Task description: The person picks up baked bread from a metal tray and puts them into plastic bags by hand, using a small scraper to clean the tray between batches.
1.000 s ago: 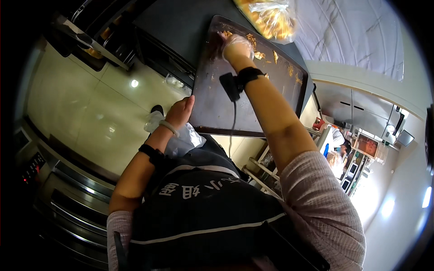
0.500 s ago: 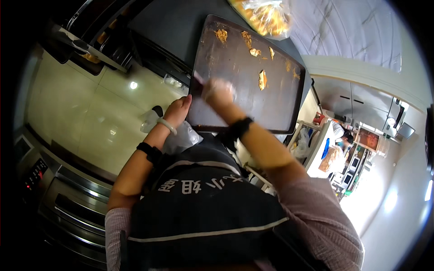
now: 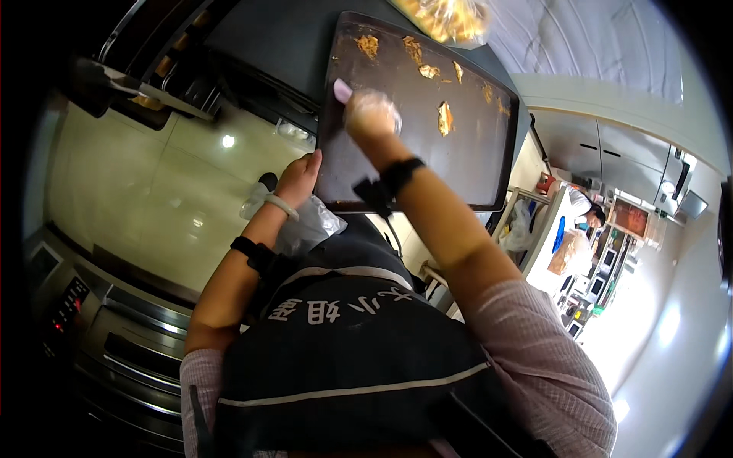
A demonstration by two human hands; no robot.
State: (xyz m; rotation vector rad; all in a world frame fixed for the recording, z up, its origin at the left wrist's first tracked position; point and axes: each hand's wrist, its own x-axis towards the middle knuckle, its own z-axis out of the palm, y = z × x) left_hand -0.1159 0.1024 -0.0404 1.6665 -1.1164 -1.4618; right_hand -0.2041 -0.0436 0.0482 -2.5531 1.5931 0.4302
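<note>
The right hand (image 3: 372, 116), looking blurred inside a clear plastic glove, is closing its grip around a flat pale-pink tool (image 3: 342, 91), whose free end is jutting out on the far left side of the fist, over the left part of a dark baking tray (image 3: 412, 179); the rest of the tool is hiding in the fist, and whether its edge is touching the metal I cannot tell. The tray is lying beneath that grip and spreading mostly to its right, with its far end resting on a dark counter (image 3: 263, 49). The left hand (image 3: 298, 179) is touching the tray's left rim toward the near corner, its thumb lying along the edge; its other fingers are not showing clearly, so I cannot tell how tightly that grip is clamping. Brown crumbs (image 3: 367, 46) are clinging to the tray beyond the right hand, more scraps are dotting its far and right parts, and a golden flake (image 3: 445, 119) is lying to the right of the gloved fist, apart from it. A clear bag of yellow pieces (image 3: 450, 19) is sitting just beyond the tray's far edge. Well off to the right, another person (image 3: 586, 210) is standing beside a white surface
</note>
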